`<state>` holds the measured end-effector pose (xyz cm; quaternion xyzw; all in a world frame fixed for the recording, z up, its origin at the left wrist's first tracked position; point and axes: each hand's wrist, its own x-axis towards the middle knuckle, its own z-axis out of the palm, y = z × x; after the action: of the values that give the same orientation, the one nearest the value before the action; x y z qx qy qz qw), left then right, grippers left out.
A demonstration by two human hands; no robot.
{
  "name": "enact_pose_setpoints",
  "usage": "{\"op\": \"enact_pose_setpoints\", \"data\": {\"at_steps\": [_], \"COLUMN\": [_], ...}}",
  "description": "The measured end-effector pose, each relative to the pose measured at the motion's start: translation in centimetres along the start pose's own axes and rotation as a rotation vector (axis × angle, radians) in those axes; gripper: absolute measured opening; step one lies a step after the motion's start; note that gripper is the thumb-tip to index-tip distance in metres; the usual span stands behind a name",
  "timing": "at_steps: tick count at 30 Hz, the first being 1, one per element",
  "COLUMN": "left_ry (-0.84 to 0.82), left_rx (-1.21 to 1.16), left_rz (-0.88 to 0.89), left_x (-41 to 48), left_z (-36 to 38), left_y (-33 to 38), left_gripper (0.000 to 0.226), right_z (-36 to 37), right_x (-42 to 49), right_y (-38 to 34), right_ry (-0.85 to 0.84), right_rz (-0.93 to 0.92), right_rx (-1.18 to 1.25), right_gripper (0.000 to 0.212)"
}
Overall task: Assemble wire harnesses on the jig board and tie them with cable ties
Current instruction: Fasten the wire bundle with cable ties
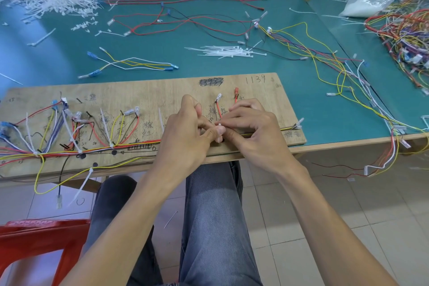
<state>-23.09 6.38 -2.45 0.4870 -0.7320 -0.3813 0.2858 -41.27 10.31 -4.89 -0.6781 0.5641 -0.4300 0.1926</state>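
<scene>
Hands meet at the middle of the plywood jig board (162,90), which lies on the near edge of the green table (162,53). The left hand (185,132) and the right hand (250,132) both have curled fingers, and each grip is clamped by the fingertips on a small white cable tie (219,124), whose head shows between them. The tie sits on the wire harness (139,144), a bundle of red, yellow and black wires running along the board's near edge from 9 o'clock to 3 o'clock. Other ties already bind it toward 9 o'clock. Loose cable ties (227,51) lie piled on the table at 12 o'clock from the hands. White tie offcuts (51,2) are heaped at 10 o'clock, and a tangle of coloured harnesses (408,37) lies at 2 o'clock. A red stool (34,234) stands at 7 o'clock.
</scene>
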Motion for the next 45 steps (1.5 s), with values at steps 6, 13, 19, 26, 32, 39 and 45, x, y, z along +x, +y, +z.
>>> {"op": "enact_pose_setpoints", "data": {"at_steps": [6,13,19,26,32,39,45], "left_ry": [0.031,0.006,-0.031,-0.084,-0.051,-0.065,0.135], "left_rx": [-0.019,0.082,0.083,0.111,0.063,0.043,-0.1], "left_rz": [-0.045,-0.036,0.016,0.047,0.102,0.124,0.109], "left_x": [0.2,0.7,1.3,2.2,2.4,2.3,2.9], "left_z": [-0.4,-0.9,-1.5,-1.5,-1.3,-1.1,0.2], "left_y": [0.0,0.3,0.5,0.7,0.7,0.5,1.1], "left_gripper": [0.035,0.006,0.008,0.016,0.017,0.016,0.017], "right_z": [0.0,0.2,0.3,-0.1,-0.4,-0.6,-0.6], "right_x": [-0.5,-0.6,-0.5,-0.3,0.2,0.3,0.3], "right_y": [0.0,0.3,0.4,-0.1,-0.5,-0.7,-0.7], "right_ry": [-0.018,0.023,0.039,-0.007,-0.045,-0.072,-0.141], "right_rz": [-0.119,-0.175,-0.163,-0.069,0.055,0.094,-0.021], "right_rx": [-0.056,-0.094,-0.062,-0.024,0.059,0.082,-0.08], "right_gripper": [0.005,0.015,0.013,0.008,0.004,0.004,0.001]}}
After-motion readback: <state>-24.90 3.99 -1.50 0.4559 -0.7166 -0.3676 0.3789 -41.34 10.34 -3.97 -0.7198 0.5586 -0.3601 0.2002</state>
